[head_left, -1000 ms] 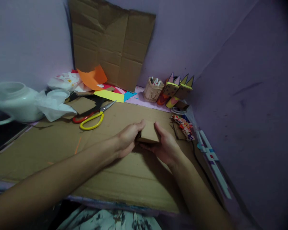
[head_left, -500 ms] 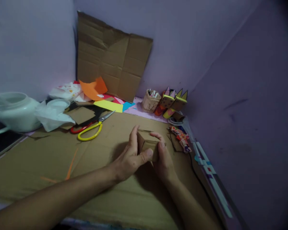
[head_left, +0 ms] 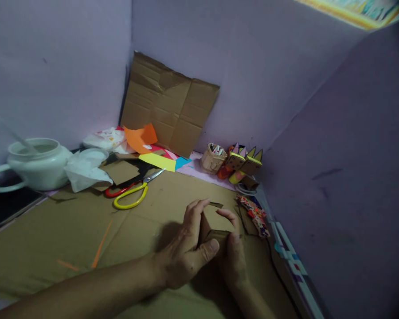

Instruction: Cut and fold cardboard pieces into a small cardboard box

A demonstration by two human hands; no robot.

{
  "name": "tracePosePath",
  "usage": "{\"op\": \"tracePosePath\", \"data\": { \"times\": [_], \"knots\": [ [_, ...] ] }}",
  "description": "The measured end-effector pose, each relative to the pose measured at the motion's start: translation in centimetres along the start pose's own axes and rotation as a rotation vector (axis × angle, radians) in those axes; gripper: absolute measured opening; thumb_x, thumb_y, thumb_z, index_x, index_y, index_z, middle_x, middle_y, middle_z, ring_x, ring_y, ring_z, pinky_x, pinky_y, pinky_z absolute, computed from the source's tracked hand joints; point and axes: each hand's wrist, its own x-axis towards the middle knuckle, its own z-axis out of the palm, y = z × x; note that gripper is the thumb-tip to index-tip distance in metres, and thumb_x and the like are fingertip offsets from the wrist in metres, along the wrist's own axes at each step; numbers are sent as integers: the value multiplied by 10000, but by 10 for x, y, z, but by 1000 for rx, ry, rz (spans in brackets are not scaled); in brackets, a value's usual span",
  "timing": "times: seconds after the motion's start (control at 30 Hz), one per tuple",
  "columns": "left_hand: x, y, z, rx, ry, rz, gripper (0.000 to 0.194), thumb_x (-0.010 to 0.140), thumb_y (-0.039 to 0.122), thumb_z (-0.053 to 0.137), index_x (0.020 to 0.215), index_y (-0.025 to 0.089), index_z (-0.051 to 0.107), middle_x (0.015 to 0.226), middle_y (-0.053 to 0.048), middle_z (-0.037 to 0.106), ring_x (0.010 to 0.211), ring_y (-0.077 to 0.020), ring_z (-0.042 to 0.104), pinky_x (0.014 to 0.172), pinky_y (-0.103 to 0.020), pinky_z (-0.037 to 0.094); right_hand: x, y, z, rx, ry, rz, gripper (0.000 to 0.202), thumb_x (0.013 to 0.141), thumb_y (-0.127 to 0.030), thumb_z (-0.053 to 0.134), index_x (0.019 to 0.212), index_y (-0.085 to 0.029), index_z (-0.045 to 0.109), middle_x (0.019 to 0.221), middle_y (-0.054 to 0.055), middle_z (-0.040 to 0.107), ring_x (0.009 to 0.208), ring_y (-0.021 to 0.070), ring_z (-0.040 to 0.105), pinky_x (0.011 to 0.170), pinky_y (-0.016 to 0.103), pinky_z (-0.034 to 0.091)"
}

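Between my two hands is a small cardboard box [head_left: 217,220], brown, with a thin flap edge showing at its far side. My left hand [head_left: 191,248] presses its left face, the thumb lying across the near side and the fingers along the far left edge. My right hand [head_left: 233,252] wraps the right side, fingertips curled over the top edge. The palms and the box's underside are hidden. Beneath is a large cardboard sheet [head_left: 136,230] covering the table. Scissors [head_left: 133,193] with one red and one yellow handle lie beyond my left hand, blades partly apart.
A white pot [head_left: 40,161] and crumpled plastic [head_left: 86,173] stand at left. Coloured paper [head_left: 158,161], a cardboard panel [head_left: 173,104], a pen holder [head_left: 213,158] and cardboard figures [head_left: 242,161] line the wall. A patterned strip [head_left: 255,215] and black cable [head_left: 275,270] lie at right.
The view has tilted up, so everything sits lower in the picture. Both hands still hold the box, whose top now shows more; the left fingers are closer together along its edge.
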Motion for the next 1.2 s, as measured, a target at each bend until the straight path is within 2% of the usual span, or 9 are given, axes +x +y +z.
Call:
{"op": "tracePosePath", "data": {
  "times": [0.13, 0.27, 0.37, 0.5, 0.63, 0.87, 1.03, 1.2],
  "knots": [
    [1, 0, 0, -22, 42, 34, 556, 859, 411, 459, 1332, 232, 228, 1378, -101, 248, 1263, -295, 272, 1047, -449, 244, 2, -1, 0, 150, -50, 20, 447, 814, -525, 470, 1191, -289, 427, 1076, 44, 593, 950, 246, 602, 768, 364, 481],
    [3, 3, -2, -28, 87, 37, 509, 845, 379, 490, 1290, 236, 290, 1332, -88, 309, 1230, -283, 318, 1031, -434, 267, 8, -4, 0, 97, -62, -39, 525, 783, -508, 541, 1240, -265, 447, 1302, 57, 489, 1170, 262, 481, 938, 379, 406],
    [4, 3, -4, -35, 81, 77, 497, 842, 362, 484, 1282, 227, 297, 1347, -97, 298, 1241, -285, 309, 1025, -432, 267, 10, -4, 1, 88, -48, -93, 594, 771, -501, 574, 1297, -292, 394, 1357, 49, 448, 1243, 257, 414, 980, 388, 379],
    [5, 0, -5, -9, 101, 104, 479, 830, 350, 491, 1259, 229, 317, 1326, -95, 316, 1216, -281, 346, 1011, -428, 282, 5, -3, 2, 150, -71, -28, 583, 799, -476, 551, 1323, -293, 372, 1393, 55, 413, 1252, 266, 411, 1008, 419, 356],
    [7, -1, -6, 14, 91, 78, 512, 768, 316, 574, 1223, 230, 354, 1305, -94, 354, 1192, -296, 388, 985, -440, 319, 1, -3, 0, 153, -97, 38, 615, 827, -450, 521, 1374, -272, 303, 1334, 84, 489, 1190, 271, 487, 987, 448, 382],
    [9, 1, -6, 10, 118, 20, 539, 738, 302, 619, 1200, 206, 359, 1252, -115, 443, 1110, -290, 480, 926, -431, 385, 2, -8, 1, 94, -72, -13, 616, 812, -462, 539, 1364, -297, 322, 1426, 47, 367, 1296, 263, 350, 1051, 451, 300],
    [7, 2, -3, 12, 98, 5, 482, 766, 323, 571, 1179, 217, 346, 1239, -105, 453, 1069, -276, 504, 890, -414, 401, 3, -11, 3, -56, -39, -90, 589, 809, -521, 512, 1329, -281, 378, 1393, 54, 412, 1294, 262, 348, 1060, 452, 274],
    [5, 0, -1, -33, 81, -37, 508, 768, 336, 560, 1167, 215, 271, 1165, -107, 496, 972, -259, 543, 823, -402, 424, 2, -11, 7, -67, -7, -127, 564, 815, -537, 488, 1302, -276, 377, 1364, 60, 426, 1280, 261, 356, 1041, 443, 288]
  ]
}}
